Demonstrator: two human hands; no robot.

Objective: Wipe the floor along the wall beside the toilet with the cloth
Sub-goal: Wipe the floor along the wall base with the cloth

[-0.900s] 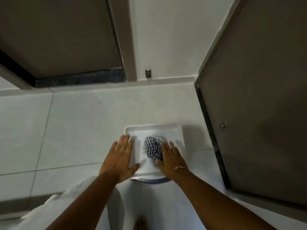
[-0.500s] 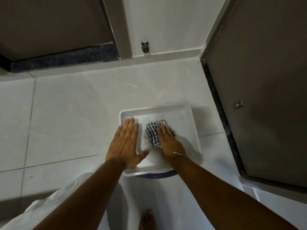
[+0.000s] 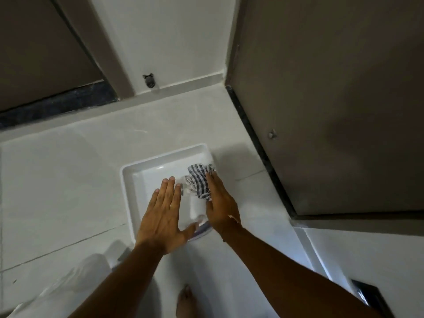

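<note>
A blue-and-white checked cloth [image 3: 199, 181] lies crumpled in the far right corner of a white square tray [image 3: 135, 180] on the pale tiled floor [image 3: 64, 180]. My right hand [image 3: 220, 204] rests flat on the cloth's right edge, fingers straight and pressing on it, not closed around it. My left hand [image 3: 164, 213] hovers flat and spread over the tray's middle, empty, fingertips just left of the cloth. No toilet is in sight.
A white wall with a skirting [image 3: 197, 80] and a small dark door stop [image 3: 149, 81] runs behind the tray. A brown door [image 3: 332, 99] stands to the right, another dark door [image 3: 41, 53] at the left. My bare foot [image 3: 186, 302] is below.
The view has tilted and shifted. My right hand has pushed the cloth toward the tray's far right corner, and my left hand has moved toward the tray's middle.
</note>
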